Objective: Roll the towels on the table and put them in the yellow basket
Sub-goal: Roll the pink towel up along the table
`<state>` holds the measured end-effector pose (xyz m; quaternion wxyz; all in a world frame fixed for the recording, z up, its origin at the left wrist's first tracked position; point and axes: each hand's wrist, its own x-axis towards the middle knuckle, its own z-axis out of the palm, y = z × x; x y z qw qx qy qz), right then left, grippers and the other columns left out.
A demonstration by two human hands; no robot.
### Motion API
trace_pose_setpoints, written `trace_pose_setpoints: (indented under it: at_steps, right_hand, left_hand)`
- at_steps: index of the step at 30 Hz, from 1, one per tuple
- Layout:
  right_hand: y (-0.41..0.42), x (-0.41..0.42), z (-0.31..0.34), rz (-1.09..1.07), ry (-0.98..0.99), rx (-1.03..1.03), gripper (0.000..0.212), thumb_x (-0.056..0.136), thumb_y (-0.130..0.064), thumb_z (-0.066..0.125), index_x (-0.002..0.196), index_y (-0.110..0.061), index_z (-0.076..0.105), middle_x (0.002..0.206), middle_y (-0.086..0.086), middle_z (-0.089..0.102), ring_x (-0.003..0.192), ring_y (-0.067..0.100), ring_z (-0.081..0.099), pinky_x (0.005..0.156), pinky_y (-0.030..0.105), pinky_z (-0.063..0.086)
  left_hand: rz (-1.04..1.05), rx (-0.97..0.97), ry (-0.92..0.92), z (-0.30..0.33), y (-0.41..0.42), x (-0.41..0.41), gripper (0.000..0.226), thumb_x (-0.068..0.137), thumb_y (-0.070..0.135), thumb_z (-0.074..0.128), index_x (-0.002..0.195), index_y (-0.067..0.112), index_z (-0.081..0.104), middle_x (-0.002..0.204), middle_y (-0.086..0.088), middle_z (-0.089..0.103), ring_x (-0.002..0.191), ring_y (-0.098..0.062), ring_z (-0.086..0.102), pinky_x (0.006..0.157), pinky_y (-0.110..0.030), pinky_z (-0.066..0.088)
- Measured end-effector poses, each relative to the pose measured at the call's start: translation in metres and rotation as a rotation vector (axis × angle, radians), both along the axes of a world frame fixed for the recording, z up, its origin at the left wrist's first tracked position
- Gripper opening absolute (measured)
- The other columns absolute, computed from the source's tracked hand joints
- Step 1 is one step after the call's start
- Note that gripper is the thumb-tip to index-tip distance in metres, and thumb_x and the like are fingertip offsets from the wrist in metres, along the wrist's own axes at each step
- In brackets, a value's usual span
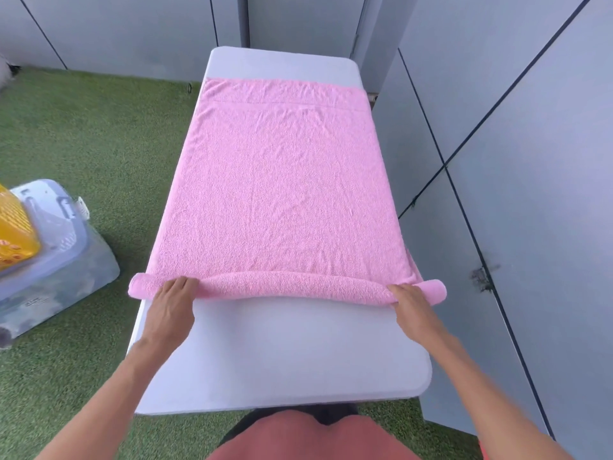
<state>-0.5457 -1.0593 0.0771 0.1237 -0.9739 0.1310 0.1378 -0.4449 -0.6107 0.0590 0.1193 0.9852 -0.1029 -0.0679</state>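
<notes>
Both hands grip pink towel's rolled near edge.

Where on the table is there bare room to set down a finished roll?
The table is bare between the towel roll and the near edge, framed by the left hand and right hand. A narrower bare strip lies beyond the towel's far hem. The middle is fully covered, side to side.

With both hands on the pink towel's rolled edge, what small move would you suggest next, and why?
Probably push the roll forward with the left hand and right hand together: only the near edge is rolled, and most of the pink towel lies flat ahead.
</notes>
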Motion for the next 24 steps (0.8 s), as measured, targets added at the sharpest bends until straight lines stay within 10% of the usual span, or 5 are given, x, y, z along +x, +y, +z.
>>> trace_pose_setpoints:
  at_steps: [6,14,19,24]
  right_hand:
    - [-0.015,-0.006,0.025,-0.166,0.067,0.355,0.042,0.086,-0.003,0.06,0.125,-0.017,0.056,0.119,-0.006,0.053,0.116,0.016,0.051,0.087,0.021,0.036]
    - [0.021,-0.021,0.002,-0.134,-0.382,-0.142,0.018,0.085,-0.021,0.068,0.101,-0.015,0.072,0.113,0.006,0.055,0.108,0.031,0.047,0.092,0.043,0.041]
    - [0.015,-0.028,-0.011,-0.025,-0.198,0.039,0.06,0.082,-0.01,0.069,0.137,-0.006,0.046,0.138,0.012,0.035,0.135,0.03,0.027,0.111,0.043,0.033]
    - [0.007,0.006,-0.008,-0.062,-0.214,0.149,0.057,0.075,0.011,0.061,0.129,-0.005,0.055,0.125,0.009,0.047,0.124,0.027,0.042,0.11,0.036,0.033]
  left_hand:
    - [0.08,-0.132,0.342,0.014,0.006,0.013,0.046,0.089,-0.009,0.046,0.132,0.006,0.053,0.128,-0.015,0.057,0.117,-0.034,0.053,0.098,-0.039,0.039]
    - [0.085,0.012,-0.194,0.012,-0.016,-0.01,0.033,0.072,-0.015,0.061,0.1,0.003,0.063,0.1,-0.016,0.056,0.089,-0.036,0.046,0.069,-0.047,0.04]
    - [-0.013,0.095,-0.188,-0.017,-0.011,-0.027,0.075,0.061,-0.021,0.061,0.132,-0.008,0.043,0.126,-0.023,0.047,0.122,-0.045,0.04,0.111,-0.054,0.026]
    - [0.019,0.0,-0.082,-0.001,-0.022,0.008,0.048,0.057,-0.028,0.05,0.096,0.0,0.052,0.091,-0.017,0.053,0.09,-0.038,0.046,0.077,-0.053,0.044]
